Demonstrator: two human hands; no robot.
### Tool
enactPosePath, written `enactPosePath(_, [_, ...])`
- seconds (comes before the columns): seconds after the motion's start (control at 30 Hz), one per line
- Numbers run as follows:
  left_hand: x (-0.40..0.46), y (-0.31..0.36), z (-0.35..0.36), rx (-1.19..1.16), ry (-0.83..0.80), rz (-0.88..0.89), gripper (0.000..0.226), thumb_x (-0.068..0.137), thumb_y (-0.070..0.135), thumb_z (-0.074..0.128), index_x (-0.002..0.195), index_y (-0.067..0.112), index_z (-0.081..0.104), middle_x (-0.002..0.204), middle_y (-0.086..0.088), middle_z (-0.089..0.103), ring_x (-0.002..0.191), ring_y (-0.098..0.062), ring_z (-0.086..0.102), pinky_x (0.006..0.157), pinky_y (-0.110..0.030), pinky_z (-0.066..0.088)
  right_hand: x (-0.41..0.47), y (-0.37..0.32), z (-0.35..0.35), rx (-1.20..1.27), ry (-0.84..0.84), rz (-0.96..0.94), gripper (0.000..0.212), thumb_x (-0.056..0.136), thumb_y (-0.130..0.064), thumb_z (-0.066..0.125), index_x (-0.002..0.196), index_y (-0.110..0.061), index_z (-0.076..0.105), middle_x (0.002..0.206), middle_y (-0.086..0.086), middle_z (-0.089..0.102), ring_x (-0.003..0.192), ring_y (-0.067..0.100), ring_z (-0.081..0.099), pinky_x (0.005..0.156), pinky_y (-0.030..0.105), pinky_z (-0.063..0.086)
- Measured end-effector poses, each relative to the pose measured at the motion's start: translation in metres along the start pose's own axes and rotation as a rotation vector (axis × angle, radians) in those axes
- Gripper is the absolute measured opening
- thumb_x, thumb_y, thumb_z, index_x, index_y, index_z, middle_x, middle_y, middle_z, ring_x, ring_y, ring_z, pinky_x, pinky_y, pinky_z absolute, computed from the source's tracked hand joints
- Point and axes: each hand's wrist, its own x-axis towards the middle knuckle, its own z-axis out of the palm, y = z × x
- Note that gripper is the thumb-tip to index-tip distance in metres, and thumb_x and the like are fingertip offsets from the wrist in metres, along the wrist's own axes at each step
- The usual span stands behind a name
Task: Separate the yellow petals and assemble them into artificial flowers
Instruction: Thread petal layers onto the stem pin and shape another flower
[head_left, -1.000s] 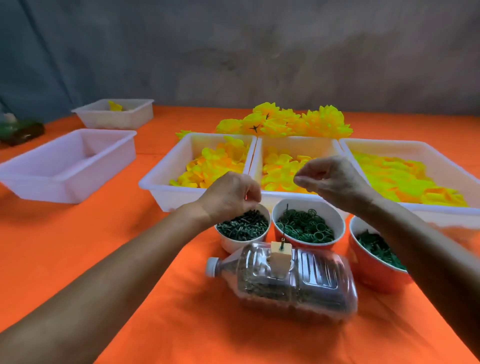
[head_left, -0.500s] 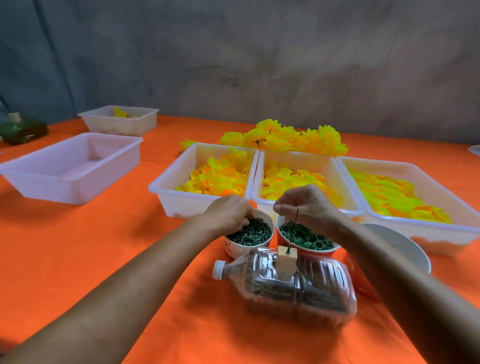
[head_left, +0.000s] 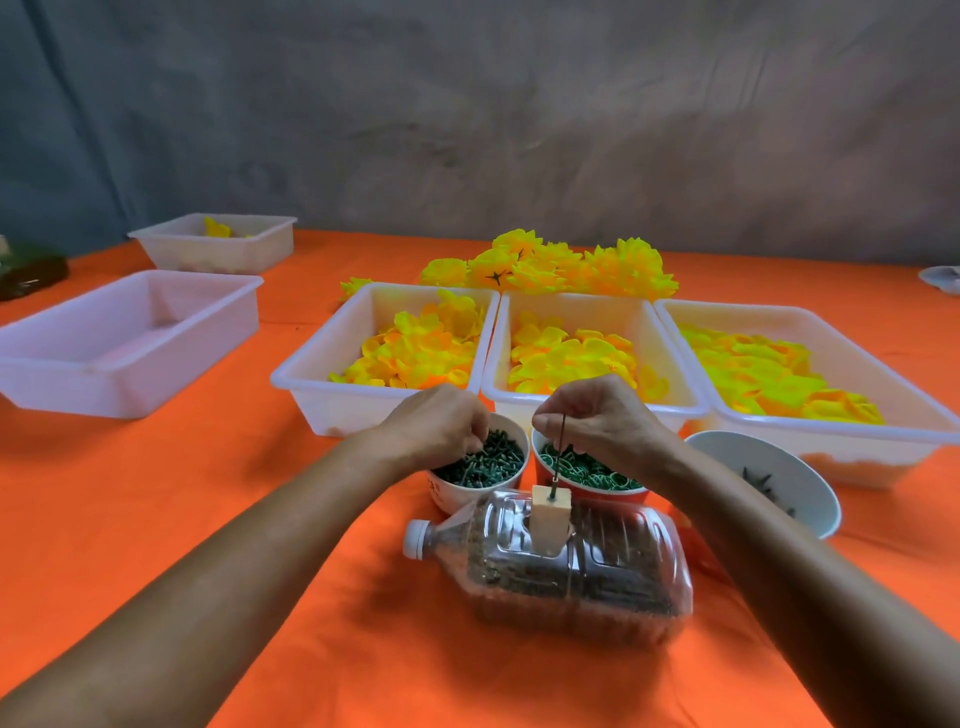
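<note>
Left hand (head_left: 441, 423) hangs over the white cup of dark green stems (head_left: 480, 460), fingertips curled down into the pile; whether it pinches one, cannot tell. Right hand (head_left: 597, 415) pinches the top of a thin dark pin (head_left: 560, 457) standing upright in a pale block (head_left: 550, 519) set on a clear bottle (head_left: 561, 566) lying on its side. Behind the pin, a red cup of green rings (head_left: 587, 470). Loose yellow petals (head_left: 415, 348) fill three white trays (head_left: 332, 405) beyond the cups. Finished flowers (head_left: 561, 267) lie behind the trays on the orange table (head_left: 156, 493).
</note>
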Motion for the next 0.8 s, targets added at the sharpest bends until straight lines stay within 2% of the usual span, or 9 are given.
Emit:
enactPosePath(0.17, [-0.001,0.002,0.003,0.044,-0.127,-0.008,0.021,0.083,0.024,0.070,0.101,0.013,0.073,0.103,-0.007,0.070,0.095,-0.021,0.062,0.076,-0.033,0.048,0.001,0.004,0.002,0.002,-0.003,0.011,0.016,0.085,-0.013,0.068,0.071,-0.020,0.069,0.052,-0.007,0.060,0.047,0.001,0.052,0.053,0.026,0.040])
enactPosePath(0.33, [0.000,0.003,0.008,-0.070,-0.098,-0.042,0.017,0.080,0.016,0.073,0.096,0.011,0.074,0.101,-0.007,0.071,0.094,-0.018,0.063,0.081,-0.031,0.050,0.000,0.002,0.004,0.007,0.002,0.006,0.014,0.083,-0.017,0.070,0.070,-0.021,0.069,0.054,-0.006,0.062,0.049,0.002,0.055,0.055,0.029,0.043])
enactPosePath(0.53, [-0.001,0.000,0.007,-0.240,-0.057,-0.081,0.010,0.074,0.007,0.076,0.084,0.008,0.074,0.084,-0.006,0.071,0.071,-0.009,0.057,0.065,-0.022,0.046,-0.003,0.001,0.000,-0.003,0.004,0.014,0.018,0.084,-0.017,0.069,0.068,-0.025,0.068,0.053,-0.006,0.063,0.050,0.003,0.055,0.055,0.030,0.042])
enactPosePath(0.63, [-0.003,-0.003,0.006,-0.258,-0.073,-0.069,0.008,0.076,0.007,0.074,0.084,0.008,0.074,0.073,0.001,0.061,0.070,-0.009,0.054,0.058,-0.017,0.040,-0.004,0.002,-0.001,0.009,0.007,0.017,0.019,0.084,-0.016,0.068,0.067,-0.025,0.068,0.052,-0.006,0.062,0.048,0.001,0.054,0.054,0.027,0.041])
enactPosePath(0.7, [-0.003,-0.005,0.004,-0.291,-0.083,-0.057,0.007,0.078,0.006,0.073,0.084,0.009,0.073,0.074,0.002,0.060,0.072,-0.009,0.054,0.057,-0.014,0.040,-0.005,0.002,0.000,0.016,0.007,0.019,0.019,0.084,-0.016,0.068,0.067,-0.024,0.068,0.050,-0.008,0.061,0.046,-0.002,0.053,0.052,0.025,0.040])
enactPosePath(0.8, [-0.005,-0.007,-0.001,-0.422,-0.003,-0.063,0.011,0.080,0.004,0.070,0.076,0.014,0.068,0.070,0.006,0.059,0.066,-0.005,0.053,0.054,-0.011,0.039,-0.005,0.002,0.003,0.049,0.016,0.022,0.018,0.084,-0.013,0.068,0.069,-0.022,0.068,0.049,-0.008,0.060,0.046,-0.001,0.052,0.050,0.018,0.039])
